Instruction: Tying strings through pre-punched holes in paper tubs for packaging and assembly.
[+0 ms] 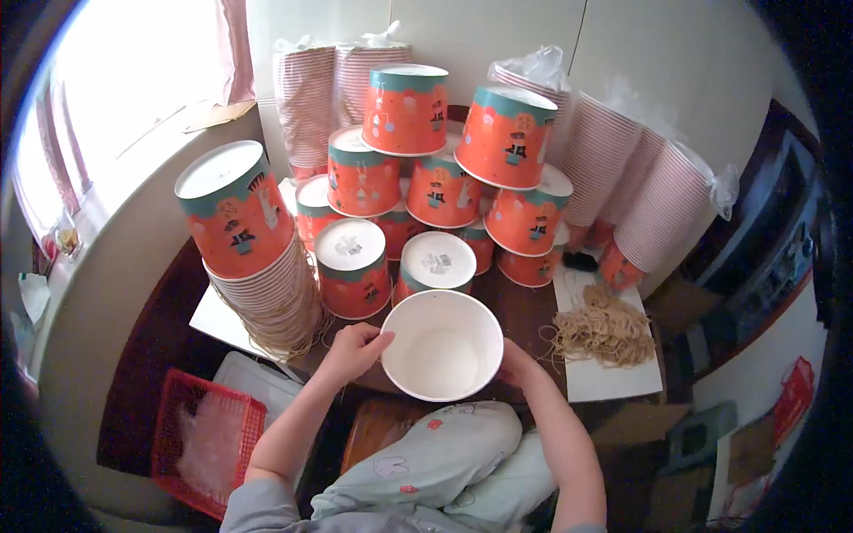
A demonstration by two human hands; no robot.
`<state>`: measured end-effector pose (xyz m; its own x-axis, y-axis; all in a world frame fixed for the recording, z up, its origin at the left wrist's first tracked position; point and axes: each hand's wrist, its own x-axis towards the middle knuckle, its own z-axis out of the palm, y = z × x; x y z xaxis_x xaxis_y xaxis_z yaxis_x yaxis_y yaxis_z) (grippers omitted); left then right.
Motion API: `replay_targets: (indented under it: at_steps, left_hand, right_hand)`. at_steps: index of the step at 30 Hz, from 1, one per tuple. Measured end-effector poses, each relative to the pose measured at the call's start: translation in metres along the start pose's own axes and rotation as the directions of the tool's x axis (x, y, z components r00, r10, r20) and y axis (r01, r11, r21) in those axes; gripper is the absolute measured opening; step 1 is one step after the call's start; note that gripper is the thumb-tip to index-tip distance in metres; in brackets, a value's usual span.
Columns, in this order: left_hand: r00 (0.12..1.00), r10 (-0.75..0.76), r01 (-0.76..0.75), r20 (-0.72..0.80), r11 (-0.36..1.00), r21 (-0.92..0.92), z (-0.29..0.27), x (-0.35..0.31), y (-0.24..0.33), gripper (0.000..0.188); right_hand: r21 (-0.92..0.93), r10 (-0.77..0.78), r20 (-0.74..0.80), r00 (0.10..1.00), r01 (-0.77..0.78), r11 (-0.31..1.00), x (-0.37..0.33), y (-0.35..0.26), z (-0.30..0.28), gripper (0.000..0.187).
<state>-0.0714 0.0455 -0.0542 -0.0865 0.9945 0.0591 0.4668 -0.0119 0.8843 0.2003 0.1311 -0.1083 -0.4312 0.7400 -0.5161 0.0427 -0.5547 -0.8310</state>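
- Brown table (524,311) is filling the middle of the frame and carrying most of the tubs, while a bent knee in pale trousers (422,457) is rising at the lower middle.
- Just above the knee, at the centre of the frame, a white-lined tub (442,346) is tilting its open mouth toward the viewer, probably so that its inside can be seen.
- Left hand (357,348) is clamping the tub's left side, thumb over the rim and fingers going behind the wall.
- Right hand (513,362) is lying against the opposite side, seemingly for balance; its fingers are hiding behind the tub, so I cannot tell how firmly they are closing.
- At lower left, a red basket (252,437) is holding clear plastic, likely to gather it off the table.
- At right, tan string (606,327) is lying loose on white board (613,384), apparently within easy reach.
- At left, a nested stack (267,306) is standing with strands around it, an upside-down tub (235,213) capping it.
- Beyond, upside-down tubs (362,182) are forming a tiered pile, wide bases presumably steadying it.
- Farthest, bagged stacks (662,209) are leaning near the wall (480,27), perhaps wrapped against dust.
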Motion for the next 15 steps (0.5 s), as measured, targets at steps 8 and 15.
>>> replay_targets:
  at_steps: [8, 15]
  left_hand:
    - [0.980, -0.097, 0.093, 0.176, 0.995, 0.034, 0.008, -0.017, 0.014, 0.036]
    - [0.946, -0.119, 0.124, 0.301, 0.992, 0.002, -0.014, -0.029, 0.027, 0.033]
  right_hand:
    - [0.060, -0.161, -0.101, 0.982, 0.167, 0.984, 0.027, 0.013, -0.023, 0.030]
    - [-0.031, -0.362, -0.192, 0.912, 0.363, 0.931, 0.030, -0.007, -0.021, 0.022]
